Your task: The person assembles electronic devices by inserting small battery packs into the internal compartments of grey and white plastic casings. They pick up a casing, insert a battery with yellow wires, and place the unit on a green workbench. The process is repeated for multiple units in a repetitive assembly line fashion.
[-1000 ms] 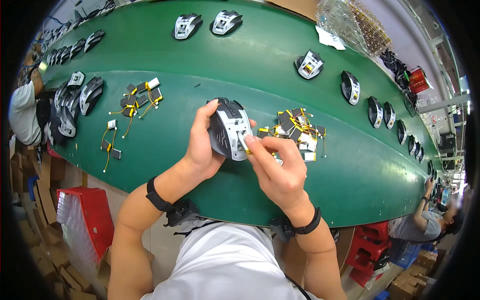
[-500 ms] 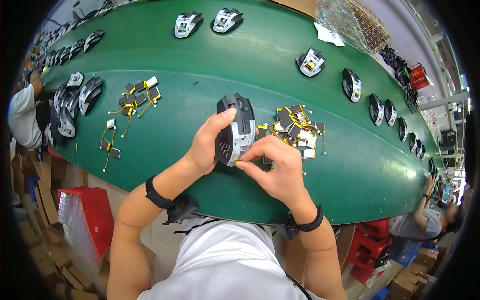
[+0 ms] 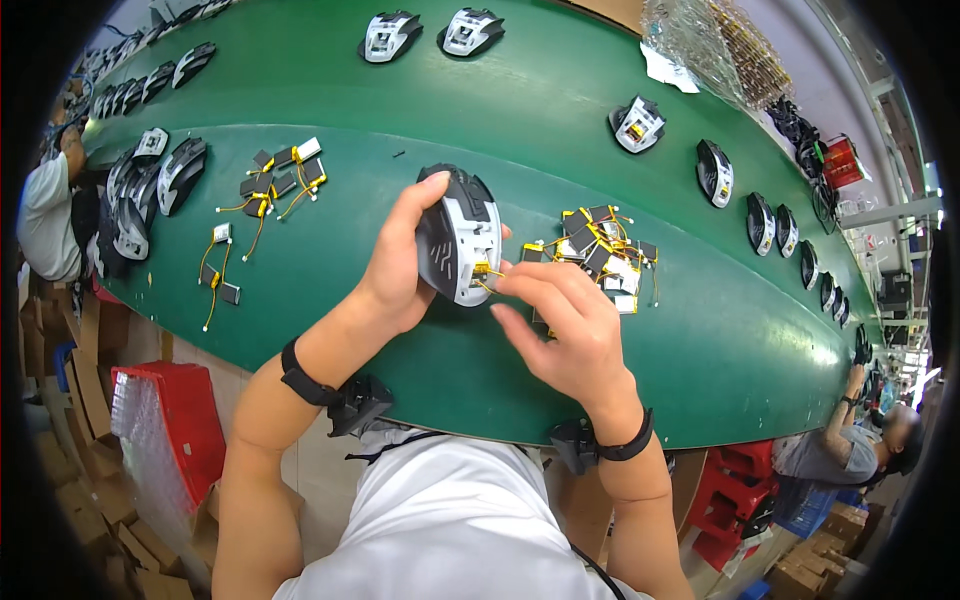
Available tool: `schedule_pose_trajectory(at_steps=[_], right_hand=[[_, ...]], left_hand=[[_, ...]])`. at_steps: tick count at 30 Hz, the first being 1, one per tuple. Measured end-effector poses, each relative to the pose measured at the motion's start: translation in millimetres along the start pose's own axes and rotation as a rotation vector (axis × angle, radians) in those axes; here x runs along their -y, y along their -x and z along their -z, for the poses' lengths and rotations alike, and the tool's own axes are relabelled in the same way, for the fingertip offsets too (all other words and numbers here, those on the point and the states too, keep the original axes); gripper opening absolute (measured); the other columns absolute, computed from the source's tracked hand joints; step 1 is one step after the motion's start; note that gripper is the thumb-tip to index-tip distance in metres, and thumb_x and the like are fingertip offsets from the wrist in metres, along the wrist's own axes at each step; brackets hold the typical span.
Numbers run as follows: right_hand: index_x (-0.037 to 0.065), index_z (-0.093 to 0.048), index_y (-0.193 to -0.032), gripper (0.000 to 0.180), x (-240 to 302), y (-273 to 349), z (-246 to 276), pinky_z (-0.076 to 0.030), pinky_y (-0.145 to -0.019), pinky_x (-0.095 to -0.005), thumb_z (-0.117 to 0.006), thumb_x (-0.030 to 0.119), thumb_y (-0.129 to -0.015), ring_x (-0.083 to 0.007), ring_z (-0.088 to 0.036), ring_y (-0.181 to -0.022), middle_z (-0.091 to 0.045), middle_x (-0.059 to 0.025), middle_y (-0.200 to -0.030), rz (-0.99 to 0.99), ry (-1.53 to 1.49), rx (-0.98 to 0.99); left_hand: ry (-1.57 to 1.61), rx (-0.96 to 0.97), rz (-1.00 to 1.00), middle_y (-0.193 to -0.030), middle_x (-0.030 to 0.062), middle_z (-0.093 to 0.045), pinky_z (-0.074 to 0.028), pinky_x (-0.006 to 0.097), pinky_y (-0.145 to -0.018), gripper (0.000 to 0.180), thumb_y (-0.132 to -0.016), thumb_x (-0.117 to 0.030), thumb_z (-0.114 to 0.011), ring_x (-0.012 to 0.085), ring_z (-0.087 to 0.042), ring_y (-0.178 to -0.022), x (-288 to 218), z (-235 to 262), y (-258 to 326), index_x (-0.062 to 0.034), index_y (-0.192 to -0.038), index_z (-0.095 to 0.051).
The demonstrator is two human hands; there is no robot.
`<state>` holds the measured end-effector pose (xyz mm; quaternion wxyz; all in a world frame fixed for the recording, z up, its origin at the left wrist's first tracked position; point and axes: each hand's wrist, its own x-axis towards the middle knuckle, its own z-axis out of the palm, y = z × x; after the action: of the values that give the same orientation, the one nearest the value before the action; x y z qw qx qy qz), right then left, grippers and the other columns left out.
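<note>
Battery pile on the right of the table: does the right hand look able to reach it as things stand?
Probably yes: the battery pile lies just beyond the right hand, with nothing visible blocking the way, though the index fingertip is close to the held mouse.

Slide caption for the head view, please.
Left hand holds a black-and-silver mouse, right hand at its wires, beside piled batteries.

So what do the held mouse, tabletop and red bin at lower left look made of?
Mouse: likely moulded plastic, matte black against smoother silver-grey, judging by its clean curves. Tabletop: smooth, semi-gloss green sheet, maybe rubber or vinyl; light spreads softly across it. Red bin: probably rigid plastic, from its stiff, evenly coloured wall.
</note>
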<state>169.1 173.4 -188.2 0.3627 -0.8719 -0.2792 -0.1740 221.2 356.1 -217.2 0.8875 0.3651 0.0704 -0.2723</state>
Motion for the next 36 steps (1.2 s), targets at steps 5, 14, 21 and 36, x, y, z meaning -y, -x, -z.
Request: schedule_pose_trajectory(at_steps=[5, 14, 21, 36], right_hand=[[0.003, -0.068, -0.092, 0.023, -5.6, 3.3, -4.5, -0.053, -0.068, -0.0343, -0.079, 0.000, -0.072, -0.0232, -0.065, -0.080, -0.068, -0.0075, -0.094, 0.030, 0.046, -0.059], [-0.001, -0.066, -0.085, 0.015, 17.2, 0.6, -23.2, -0.056, -0.070, -0.0333, -0.077, -0.004, -0.075, -0.0259, -0.070, -0.078, -0.070, -0.0124, -0.085, -0.271, -0.247, -0.212], [0.002, -0.070, -0.092, 0.025, 9.2, 0.5, -36.1, -0.054, -0.071, -0.0354, -0.079, -0.002, -0.070, -0.0265, -0.064, -0.085, -0.066, -0.0086, -0.096, 0.013, -0.013, -0.253], [0.001, -0.067, -0.114, 0.051, 23.9, -0.5, -30.2, -0.048, -0.080, -0.0370, -0.062, -0.007, -0.064, -0.0276, -0.059, -0.094, -0.063, -0.0102, -0.113, 0.014, 0.126, -0.040]], left_hand=[[-0.008, -0.047, -0.037, -0.099, 0.0195, -0.068, -0.059, 0.039, -0.076, 0.055, -0.099, -0.048, -0.038, 0.0293, -0.070, -0.081, 2.8, -5.2, 2.1, -0.0002, -0.120, -0.055], [-0.055, -0.097, -0.231, -0.103, 0.0191, -0.066, -0.059, 0.042, -0.073, 0.058, -0.096, -0.051, -0.038, 0.0321, -0.070, -0.082, 11.0, -12.9, 9.3, -0.0022, -0.125, -0.051], [0.078, -0.131, -0.186, -0.103, 0.0170, -0.066, -0.057, 0.044, -0.077, 0.057, -0.096, -0.054, -0.036, 0.0346, -0.069, -0.084, 9.0, -8.8, 11.2, -0.0056, -0.119, -0.055], [0.158, -0.160, -0.116, -0.104, 0.0174, -0.067, -0.056, 0.045, -0.081, 0.061, -0.096, -0.055, -0.034, 0.0359, -0.068, -0.087, -5.4, 4.0, 7.4, -0.0042, -0.119, -0.057]])
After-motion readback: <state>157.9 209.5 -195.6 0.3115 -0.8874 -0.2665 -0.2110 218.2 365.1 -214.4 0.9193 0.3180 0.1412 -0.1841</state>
